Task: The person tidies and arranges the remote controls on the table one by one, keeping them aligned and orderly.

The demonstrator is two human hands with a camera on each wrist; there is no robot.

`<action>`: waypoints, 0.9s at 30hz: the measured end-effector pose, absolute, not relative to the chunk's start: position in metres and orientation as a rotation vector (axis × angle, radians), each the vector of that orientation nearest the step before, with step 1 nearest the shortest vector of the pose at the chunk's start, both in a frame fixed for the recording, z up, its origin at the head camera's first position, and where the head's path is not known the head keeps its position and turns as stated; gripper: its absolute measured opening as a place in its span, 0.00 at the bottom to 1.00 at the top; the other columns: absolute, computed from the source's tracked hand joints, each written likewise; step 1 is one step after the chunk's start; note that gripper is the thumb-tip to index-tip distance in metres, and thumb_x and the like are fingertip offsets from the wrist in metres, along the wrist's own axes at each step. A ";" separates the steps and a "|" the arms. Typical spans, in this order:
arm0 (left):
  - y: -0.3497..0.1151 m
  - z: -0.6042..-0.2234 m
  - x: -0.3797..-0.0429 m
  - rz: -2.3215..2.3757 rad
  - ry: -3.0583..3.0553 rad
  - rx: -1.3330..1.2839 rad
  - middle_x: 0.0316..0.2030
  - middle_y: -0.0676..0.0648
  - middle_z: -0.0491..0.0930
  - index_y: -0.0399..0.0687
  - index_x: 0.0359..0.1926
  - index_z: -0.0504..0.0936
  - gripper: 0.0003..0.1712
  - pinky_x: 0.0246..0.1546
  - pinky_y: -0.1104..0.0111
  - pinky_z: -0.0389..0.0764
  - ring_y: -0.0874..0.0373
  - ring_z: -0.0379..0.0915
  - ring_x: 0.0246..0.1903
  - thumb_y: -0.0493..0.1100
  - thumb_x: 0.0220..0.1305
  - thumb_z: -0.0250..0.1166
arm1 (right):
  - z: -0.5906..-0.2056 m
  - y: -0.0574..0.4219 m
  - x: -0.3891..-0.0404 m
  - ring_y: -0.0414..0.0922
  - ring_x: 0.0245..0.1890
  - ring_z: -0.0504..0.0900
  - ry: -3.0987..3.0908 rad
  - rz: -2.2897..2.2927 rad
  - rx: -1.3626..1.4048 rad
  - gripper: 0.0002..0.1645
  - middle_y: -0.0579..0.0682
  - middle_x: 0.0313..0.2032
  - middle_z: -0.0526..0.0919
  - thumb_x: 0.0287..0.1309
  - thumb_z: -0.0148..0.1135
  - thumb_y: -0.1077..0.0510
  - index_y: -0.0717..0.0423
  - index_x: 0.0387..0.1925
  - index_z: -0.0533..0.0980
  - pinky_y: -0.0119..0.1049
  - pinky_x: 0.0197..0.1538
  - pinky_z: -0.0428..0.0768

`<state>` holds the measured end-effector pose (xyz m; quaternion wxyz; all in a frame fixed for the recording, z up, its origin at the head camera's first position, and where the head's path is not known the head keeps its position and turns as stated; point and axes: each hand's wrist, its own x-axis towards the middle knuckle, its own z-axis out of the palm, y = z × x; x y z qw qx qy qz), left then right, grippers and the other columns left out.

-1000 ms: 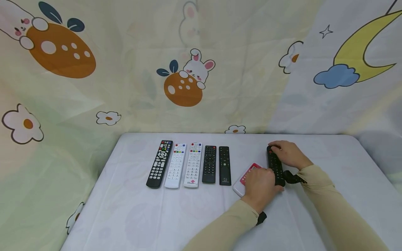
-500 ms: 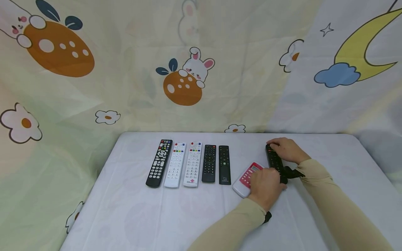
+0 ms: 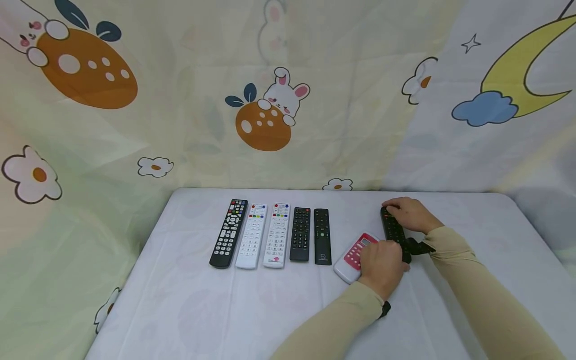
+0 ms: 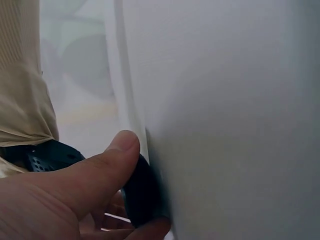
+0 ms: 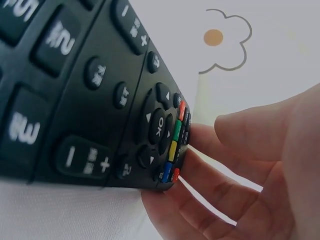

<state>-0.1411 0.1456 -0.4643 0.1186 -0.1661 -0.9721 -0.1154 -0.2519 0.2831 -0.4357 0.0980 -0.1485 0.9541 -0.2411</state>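
A black remote control [image 3: 392, 227] with coloured buttons at its far end lies at the right of the table, between both hands. My left hand [image 3: 382, 266] grips its near end; the thumb [image 4: 122, 145] and fingers pinch the dark end in the left wrist view. My right hand [image 3: 411, 215] holds the far end, its fingers [image 5: 210, 177] curled along the end and edge in the right wrist view. Just left of it lies a white calculator [image 3: 348, 272] with a red keypad, partly hidden behind my left hand.
To the left stands a slanting row of several remotes: a large black one [image 3: 228, 235], two white ones, a dark one [image 3: 300, 235] and a slim black one [image 3: 322, 237]. The white table [image 3: 189, 310] backs onto a printed curtain [image 3: 189, 100].
My left hand has shifted slightly right, uncovering more of the calculator. The black remote's far end has moved slightly left and its near end slightly right, both hands still on it.
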 end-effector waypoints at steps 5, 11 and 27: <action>0.144 -0.462 -0.141 -0.361 -2.855 -0.496 0.12 0.58 0.75 0.59 0.14 0.84 0.23 0.10 0.71 0.58 0.63 0.67 0.13 0.67 0.47 0.78 | -0.437 0.283 -0.253 0.64 0.53 0.77 2.826 -0.712 -0.447 0.23 0.72 0.58 0.76 0.75 0.46 0.59 0.71 0.59 0.75 0.59 0.53 0.74; 0.144 -0.461 -0.141 -0.375 -2.885 -0.496 0.11 0.58 0.73 0.59 0.15 0.84 0.22 0.11 0.71 0.60 0.63 0.67 0.14 0.67 0.47 0.77 | -0.439 0.284 -0.254 0.67 0.56 0.75 2.840 -0.703 -0.447 0.23 0.72 0.58 0.77 0.74 0.47 0.58 0.70 0.58 0.76 0.61 0.56 0.73; 0.129 -0.452 -0.137 -0.440 -2.888 -0.526 0.17 0.59 0.78 0.58 0.28 0.88 0.19 0.12 0.72 0.61 0.64 0.68 0.16 0.66 0.49 0.77 | -0.435 0.286 -0.247 0.68 0.58 0.74 2.869 -0.731 -0.506 0.21 0.71 0.55 0.79 0.74 0.46 0.61 0.72 0.56 0.77 0.62 0.58 0.71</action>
